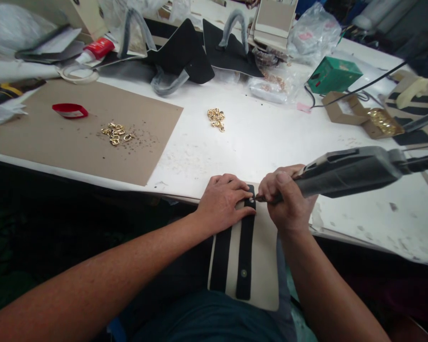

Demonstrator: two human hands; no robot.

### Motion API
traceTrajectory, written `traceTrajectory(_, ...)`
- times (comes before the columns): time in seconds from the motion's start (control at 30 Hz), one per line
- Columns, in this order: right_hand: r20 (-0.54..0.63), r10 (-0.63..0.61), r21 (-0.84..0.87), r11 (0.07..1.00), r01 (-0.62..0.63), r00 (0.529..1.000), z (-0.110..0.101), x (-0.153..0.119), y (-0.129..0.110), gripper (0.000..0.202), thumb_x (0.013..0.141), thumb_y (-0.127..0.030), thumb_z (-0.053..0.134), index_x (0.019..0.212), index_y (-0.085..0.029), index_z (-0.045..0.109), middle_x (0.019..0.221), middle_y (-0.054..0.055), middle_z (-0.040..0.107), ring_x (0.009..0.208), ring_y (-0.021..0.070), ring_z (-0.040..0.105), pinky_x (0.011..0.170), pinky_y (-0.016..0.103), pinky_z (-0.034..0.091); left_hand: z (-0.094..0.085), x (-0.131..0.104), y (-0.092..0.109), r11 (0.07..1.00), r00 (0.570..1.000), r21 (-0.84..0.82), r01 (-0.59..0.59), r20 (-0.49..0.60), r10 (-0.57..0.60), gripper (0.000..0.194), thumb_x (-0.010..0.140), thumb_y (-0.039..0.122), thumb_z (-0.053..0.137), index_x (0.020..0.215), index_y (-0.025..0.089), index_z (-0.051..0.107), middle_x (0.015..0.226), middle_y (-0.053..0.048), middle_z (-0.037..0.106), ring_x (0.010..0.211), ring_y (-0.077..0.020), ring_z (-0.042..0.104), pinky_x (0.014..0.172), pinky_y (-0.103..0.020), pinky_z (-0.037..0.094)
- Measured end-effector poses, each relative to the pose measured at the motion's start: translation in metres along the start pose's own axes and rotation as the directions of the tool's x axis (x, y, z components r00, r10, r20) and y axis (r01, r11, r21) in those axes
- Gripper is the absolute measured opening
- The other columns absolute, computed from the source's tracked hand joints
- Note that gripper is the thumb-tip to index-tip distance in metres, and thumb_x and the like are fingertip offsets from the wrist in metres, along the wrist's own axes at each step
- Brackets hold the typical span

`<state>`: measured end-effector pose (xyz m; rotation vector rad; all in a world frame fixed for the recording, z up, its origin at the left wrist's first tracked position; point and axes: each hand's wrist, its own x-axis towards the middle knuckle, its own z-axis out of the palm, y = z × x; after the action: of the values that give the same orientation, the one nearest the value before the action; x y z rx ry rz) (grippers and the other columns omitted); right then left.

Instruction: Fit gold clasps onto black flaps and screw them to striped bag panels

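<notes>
A beige panel (266, 270) with black stripes lies across my lap and against the table edge. A black strap (245, 251) runs along it, with a round metal fastener near its lower end. My left hand (225, 202) presses flat on the strap's upper end, thumb and forefinger spread on either side of a small shiny metal piece (251, 200). In my right hand (288, 199) is a dark corded electric screwdriver (353, 172), held nearly level with fingers wrapped round its front. Its tip points left and meets or nearly meets that metal piece; exact contact is too small to tell.
Gold metal hardware lies in two piles, one (217, 118) on the white table, another (116, 133) on a brown board (142, 161). Black bag pieces (185, 52) with wrapped handles stand behind. At right are a green box (333, 75) and a carton (381, 124) of gold parts.
</notes>
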<state>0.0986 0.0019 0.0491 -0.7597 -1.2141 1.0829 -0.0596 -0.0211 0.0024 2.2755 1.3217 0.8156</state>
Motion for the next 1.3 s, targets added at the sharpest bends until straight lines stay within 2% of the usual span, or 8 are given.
traceTrajectory(0.33, 0.117, 0.06, -0.168, 0.985, -0.039, 0.991, -0.004, 0.001, 0.0, 0.033, 0.093, -0.043, 0.075, 0.079, -0.025, 0.05, 0.058, -0.007, 0.044, 0.046, 0.0117, 0.047, 0.048, 0.029, 0.043, -0.001, 0.001, 0.003, 1.0, 1.0, 0.004, 0.007, 0.018, -0.007, 0.026, 0.087, 0.049, 0.081, 0.106, 0.031, 0.079, 0.125, 0.002, 0.075, 0.124, -0.0271, 0.057, 0.101, -0.046, 0.037)
traceTrajectory(0.5, 0.14, 0.063, -0.247, 0.969, -0.027, 0.988, -0.004, -0.001, 0.002, 0.037, 0.091, -0.049, 0.075, 0.078, -0.026, 0.049, 0.061, -0.005, 0.047, 0.053, 0.0141, 0.05, 0.052, 0.031, 0.046, 0.0, 0.001, 0.002, 0.999, 1.0, 0.046, 0.001, 0.006, -0.001, 0.03, 0.088, 0.052, 0.079, 0.108, 0.029, 0.079, 0.122, -0.002, 0.075, 0.12, -0.0282, 0.058, 0.099, -0.048, 0.038)
traceTrajectory(0.7, 0.129, 0.069, -0.175, 0.984, -0.045, 0.989, -0.006, 0.0, 0.003, 0.033, 0.091, -0.047, 0.076, 0.08, -0.025, 0.053, 0.058, -0.007, 0.045, 0.048, 0.0132, 0.048, 0.05, 0.031, 0.044, -0.002, 0.002, 0.005, 1.0, 1.0, 0.014, 0.011, 0.021, -0.012, 0.024, 0.088, 0.048, 0.08, 0.104, 0.03, 0.079, 0.125, 0.0, 0.075, 0.124, -0.0281, 0.057, 0.101, -0.047, 0.037)
traceTrajectory(0.93, 0.08, 0.074, -0.12, 0.991, -0.064, 0.994, -0.007, -0.005, 0.002, 0.028, 0.091, -0.048, 0.077, 0.105, -0.027, 0.064, 0.06, -0.007, 0.048, 0.046, 0.013, 0.05, 0.048, 0.031, 0.043, 0.0, 0.002, 0.007, 1.0, 1.0, 0.003, 0.027, 0.0, -0.027, 0.026, 0.087, 0.048, 0.082, 0.105, 0.031, 0.078, 0.126, 0.001, 0.075, 0.124, -0.0276, 0.056, 0.102, -0.047, 0.036)
traceTrajectory(1.1, 0.092, 0.027, -0.103, 0.994, -0.017, 0.995, -0.005, -0.003, 0.002, 0.024, 0.093, -0.043, 0.076, 0.089, -0.026, 0.059, 0.061, -0.007, 0.048, 0.046, 0.0122, 0.048, 0.045, 0.029, 0.04, 0.004, 0.003, 0.009, 0.999, 0.999, 0.023, 0.044, -0.025, -0.044, 0.023, 0.089, 0.049, 0.079, 0.104, 0.032, 0.079, 0.123, 0.001, 0.075, 0.12, -0.0277, 0.056, 0.098, -0.047, 0.037)
traceTrajectory(1.3, 0.142, 0.046, -0.078, 0.996, -0.035, 0.989, -0.009, 0.001, 0.003, 0.028, 0.094, -0.039, 0.075, 0.082, -0.025, 0.055, 0.058, -0.007, 0.048, 0.044, 0.0123, 0.049, 0.045, 0.03, 0.039, 0.006, 0.009, 0.009, 0.997, 0.998, 0.058, 0.054, -0.015, -0.053, 0.021, 0.089, 0.052, 0.078, 0.096, 0.032, 0.08, 0.118, 0.001, 0.075, 0.117, -0.0274, 0.056, 0.095, -0.047, 0.036)
